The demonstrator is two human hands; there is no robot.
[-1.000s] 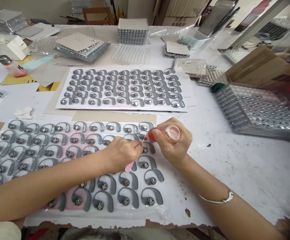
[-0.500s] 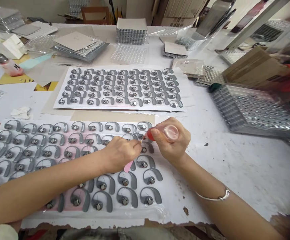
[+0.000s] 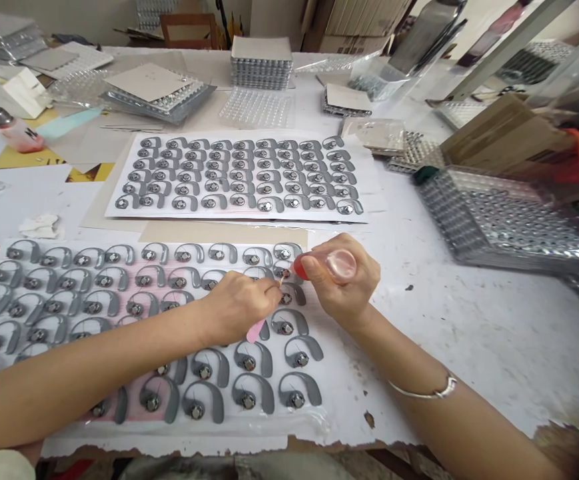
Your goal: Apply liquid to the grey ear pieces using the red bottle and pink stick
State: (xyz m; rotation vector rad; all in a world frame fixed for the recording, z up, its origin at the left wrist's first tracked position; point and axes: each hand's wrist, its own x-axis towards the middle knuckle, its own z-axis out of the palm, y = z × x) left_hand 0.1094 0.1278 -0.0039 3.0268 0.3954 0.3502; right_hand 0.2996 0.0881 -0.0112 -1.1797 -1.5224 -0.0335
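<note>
The right hand (image 3: 346, 290) wraps snugly around a small bottle (image 3: 342, 265), its red end slanting down beside a grey hooked piece (image 3: 282, 273) at the near sheet's (image 3: 277, 353) right side. The left hand (image 3: 239, 299) — fingers folded closed — pinches a slim pink-ended tool (image 3: 255, 331) just beside the bottle.

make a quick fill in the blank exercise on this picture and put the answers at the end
1. The right hand holds a small see-through ____, red near its tip.
2. The bracelet is on the ____ forearm.
3. The strip sticking out below the left hand is colored ____.
4. The color of the hooks is ____.

Answers: bottle; right; pink; gray
</note>
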